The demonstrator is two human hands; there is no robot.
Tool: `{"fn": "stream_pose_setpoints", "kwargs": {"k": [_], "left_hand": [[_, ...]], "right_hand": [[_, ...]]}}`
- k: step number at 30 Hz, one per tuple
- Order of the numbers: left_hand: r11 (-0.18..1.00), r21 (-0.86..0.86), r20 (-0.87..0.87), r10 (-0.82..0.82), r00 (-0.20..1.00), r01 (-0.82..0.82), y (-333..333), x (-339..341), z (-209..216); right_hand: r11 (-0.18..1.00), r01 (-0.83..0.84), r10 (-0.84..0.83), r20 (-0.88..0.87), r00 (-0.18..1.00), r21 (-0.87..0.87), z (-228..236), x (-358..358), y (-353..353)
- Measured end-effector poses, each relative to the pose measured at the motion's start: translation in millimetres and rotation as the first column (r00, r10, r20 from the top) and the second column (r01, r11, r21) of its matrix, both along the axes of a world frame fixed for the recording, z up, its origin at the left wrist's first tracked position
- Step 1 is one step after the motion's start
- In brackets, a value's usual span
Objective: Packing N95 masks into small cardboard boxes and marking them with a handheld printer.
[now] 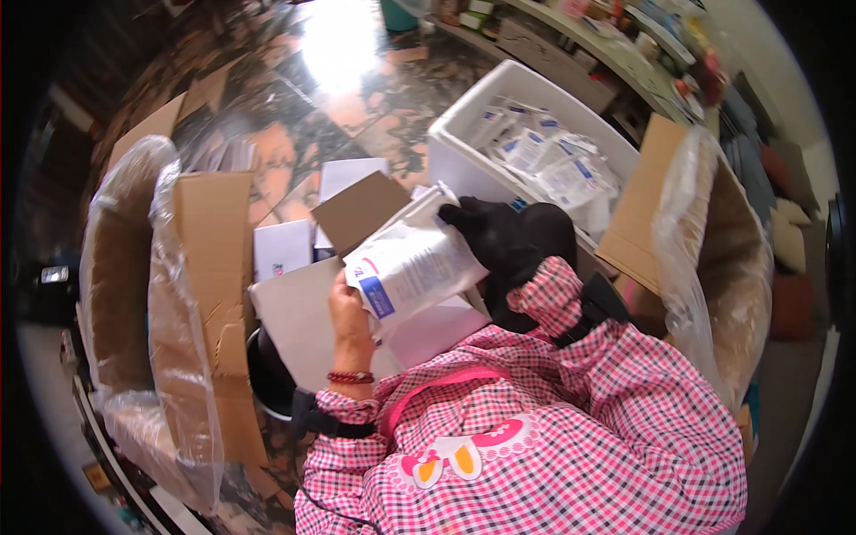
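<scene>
Several white flat packets [419, 259] with blue and red print lie together in a stack, tilted in front of me. My left hand [348, 308], bare with a red bead bracelet, grips their lower left edge. At the upper right edge my right hand [486, 227], in a black glove, closes on the same packets; its fingers are partly hidden behind them. Below the packets is an opened white carton [299, 308] with a raised brown flap [361, 209]. How much the carton holds is hidden by the packets.
A white foam box [486, 174] full of similar packets stands ahead on the right. Large cardboard boxes lined with clear plastic stand at left [209, 259] and right [646, 196]. Small white boxes [283, 250] lie on the marbled floor [348, 116]. A cluttered shelf [615, 45] runs behind.
</scene>
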State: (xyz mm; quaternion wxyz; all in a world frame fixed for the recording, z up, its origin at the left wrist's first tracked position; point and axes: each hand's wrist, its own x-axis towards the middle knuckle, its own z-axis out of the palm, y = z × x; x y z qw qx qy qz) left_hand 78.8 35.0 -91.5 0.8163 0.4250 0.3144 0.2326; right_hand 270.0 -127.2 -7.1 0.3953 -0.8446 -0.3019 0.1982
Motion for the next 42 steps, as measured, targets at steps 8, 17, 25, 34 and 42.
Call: {"fn": "stream_pose_setpoints", "kwargs": {"k": [8, 17, 25, 34, 42], "left_hand": [[0.918, 0.395, -0.256, 0.078, 0.964, 0.031, -4, 14, 15], [0.796, 0.595, -0.350, 0.135, 0.927, 0.109, -5, 12, 6], [0.947, 0.296, -0.239, 0.202, 0.950, -0.127, 30, -17, -2], [0.910, 0.382, -0.323, -0.032, 0.946, 0.161, 10, 5, -10], [0.804, 0.574, -0.329, 0.055, 0.943, 0.154, 5, -5, -3]], "right_hand": [[0.992, -0.052, 0.082, 0.275, 0.958, -0.115, -1, 6, -7], [0.984, 0.010, 0.034, 0.240, 0.970, -0.180, -13, 17, -9], [0.886, 0.446, -0.461, 0.350, 0.816, 0.127, -46, 93, -53], [0.841, 0.534, -0.230, 0.840, 0.491, -0.082, -84, 279, -199], [0.991, 0.120, -0.123, -0.047, 0.991, -0.065, -37, 69, -17]]}}
